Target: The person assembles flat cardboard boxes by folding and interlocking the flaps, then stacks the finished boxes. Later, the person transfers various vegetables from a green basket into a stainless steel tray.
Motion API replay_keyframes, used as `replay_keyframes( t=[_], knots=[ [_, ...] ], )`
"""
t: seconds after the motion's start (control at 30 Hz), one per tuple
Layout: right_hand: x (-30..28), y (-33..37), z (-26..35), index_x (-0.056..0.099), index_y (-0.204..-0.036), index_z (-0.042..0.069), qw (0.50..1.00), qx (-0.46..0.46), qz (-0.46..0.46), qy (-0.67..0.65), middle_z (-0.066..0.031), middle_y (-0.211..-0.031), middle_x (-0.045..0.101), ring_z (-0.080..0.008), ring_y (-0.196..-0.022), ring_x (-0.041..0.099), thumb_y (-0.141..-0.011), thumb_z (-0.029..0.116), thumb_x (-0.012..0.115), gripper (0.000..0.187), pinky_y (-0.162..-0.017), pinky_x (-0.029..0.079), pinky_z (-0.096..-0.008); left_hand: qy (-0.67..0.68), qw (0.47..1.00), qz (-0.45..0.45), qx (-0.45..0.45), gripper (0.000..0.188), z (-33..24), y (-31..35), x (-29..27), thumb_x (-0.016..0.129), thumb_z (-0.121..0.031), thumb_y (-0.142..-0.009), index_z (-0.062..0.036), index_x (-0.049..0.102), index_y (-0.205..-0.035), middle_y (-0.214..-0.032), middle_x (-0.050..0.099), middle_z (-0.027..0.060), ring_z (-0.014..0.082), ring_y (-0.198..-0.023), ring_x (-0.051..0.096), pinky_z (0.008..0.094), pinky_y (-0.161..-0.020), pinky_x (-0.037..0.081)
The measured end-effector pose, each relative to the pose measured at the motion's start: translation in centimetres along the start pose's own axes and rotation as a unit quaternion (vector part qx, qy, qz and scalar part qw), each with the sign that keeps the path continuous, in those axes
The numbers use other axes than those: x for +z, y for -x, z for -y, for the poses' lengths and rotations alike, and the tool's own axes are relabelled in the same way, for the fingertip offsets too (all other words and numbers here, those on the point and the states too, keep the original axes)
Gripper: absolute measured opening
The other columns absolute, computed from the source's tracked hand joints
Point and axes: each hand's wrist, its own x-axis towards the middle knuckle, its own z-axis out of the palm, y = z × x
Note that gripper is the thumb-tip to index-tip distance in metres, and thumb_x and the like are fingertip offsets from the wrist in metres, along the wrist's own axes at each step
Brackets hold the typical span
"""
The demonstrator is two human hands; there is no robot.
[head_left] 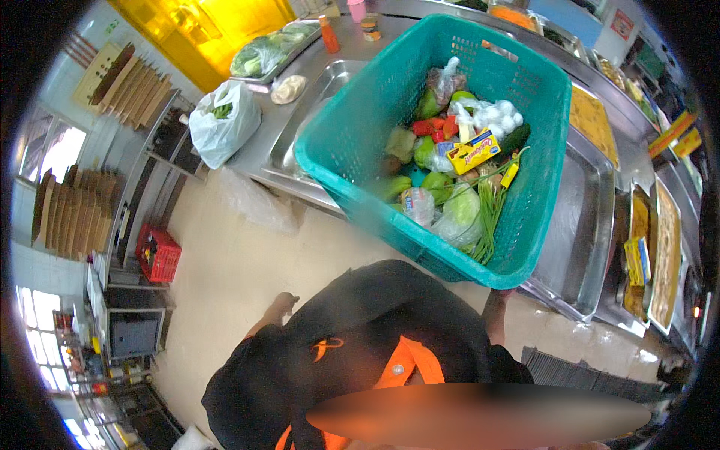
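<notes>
A large green plastic crate [319,161] stands tilted at the edge of the metal counter, in front of me. Inside lie a yellow boxed package [473,151], eggs in a clear bag [499,116], red peppers [428,126], a wrapped pale green vegetable [459,211] and long green stalks [491,217]. My right hand [505,293] is at the crate's near right corner, below the rim; its fingers are hidden. Away from the crate, my left hand [283,303] hangs over the floor at my side, small in view, seemingly open with nothing in it.
Left of the crate, a white plastic bag [225,124] with greens sits at the counter's corner, near a tray of bagged leafy vegetables [274,52] and an orange bottle [328,34]. Metal trays [577,225] line the right side. A red crate [158,253] stands by the left shelves.
</notes>
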Motion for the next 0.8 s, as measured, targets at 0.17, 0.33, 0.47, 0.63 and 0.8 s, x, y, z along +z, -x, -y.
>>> replay_keyframes(
  t=[0.17, 0.33, 0.47, 0.63, 0.8],
  knots=[
    [-0.5, -1.5, 0.6, 0.060, -0.081, 0.005, 1.000, 0.011, -0.006, 0.016, -0.0083, -0.079, 0.062, -0.0261, -0.068, 0.057, -0.086, 0.010, 0.048, 0.014, -0.065, 0.049, -0.0371, 0.100, 0.994, -0.002, 0.050, 0.038, -6.3, 1.7, 4.0, 0.059, -0.036, -0.089, 0.0001, 0.067, -0.097, -0.094, 0.069, 0.0166, 0.0296, -0.085, 0.065, 0.0401, -0.078, 0.050],
    [-0.7, -1.7, 0.9, 0.059, -0.078, 0.006, 1.000, 0.010, -0.006, 0.018, -0.0066, -0.073, 0.059, -0.0232, -0.064, 0.055, -0.084, 0.010, 0.051, 0.011, -0.059, 0.048, -0.0351, 0.147, 0.981, -0.038, 0.116, 0.036, -10.8, -0.8, 2.6, 0.059, -0.034, -0.089, 0.0000, 0.067, -0.097, -0.094, 0.069, 0.0162, 0.0293, -0.085, 0.065, 0.0399, -0.077, 0.050],
    [-3.1, -2.6, 1.6, 0.058, -0.075, 0.006, 1.000, 0.008, -0.002, 0.020, -0.0052, -0.069, 0.057, -0.0209, -0.060, 0.054, -0.083, 0.010, 0.052, 0.010, -0.055, 0.048, -0.0335, 0.224, 0.967, -0.082, 0.085, 0.033, -11.1, -3.6, -0.8, 0.059, -0.031, -0.090, 0.0002, 0.066, -0.100, -0.091, 0.069, 0.0150, 0.0251, -0.078, 0.065, 0.0391, -0.074, 0.051],
    [-12.9, -1.7, 6.0, 0.057, -0.072, 0.007, 0.999, -0.006, 0.033, 0.031, -0.0035, -0.064, 0.055, -0.0180, -0.055, 0.052, -0.081, 0.009, 0.055, 0.010, -0.050, 0.047, -0.0314, 0.268, 0.960, -0.037, 0.069, 0.034, -7.6, -8.1, -3.0, 0.058, -0.030, -0.091, 0.0009, 0.064, -0.104, -0.089, 0.068, 0.0166, 0.0236, -0.077, 0.064, 0.0377, -0.072, 0.051],
    [-17.2, 9.4, 12.9, 0.057, -0.074, 0.006, 0.946, -0.293, -0.054, 0.126, -0.0046, -0.066, 0.055, -0.0174, -0.056, 0.053, -0.082, 0.012, 0.057, 0.010, -0.050, 0.046, -0.0310, -0.039, 0.965, -0.031, 0.257, 0.037, 0.8, -15.8, -1.8, 0.050, -0.036, -0.092, -0.0021, 0.065, -0.099, -0.095, 0.067, 0.0214, 0.0383, -0.079, 0.064, 0.0437, -0.074, 0.050]
  ],
)
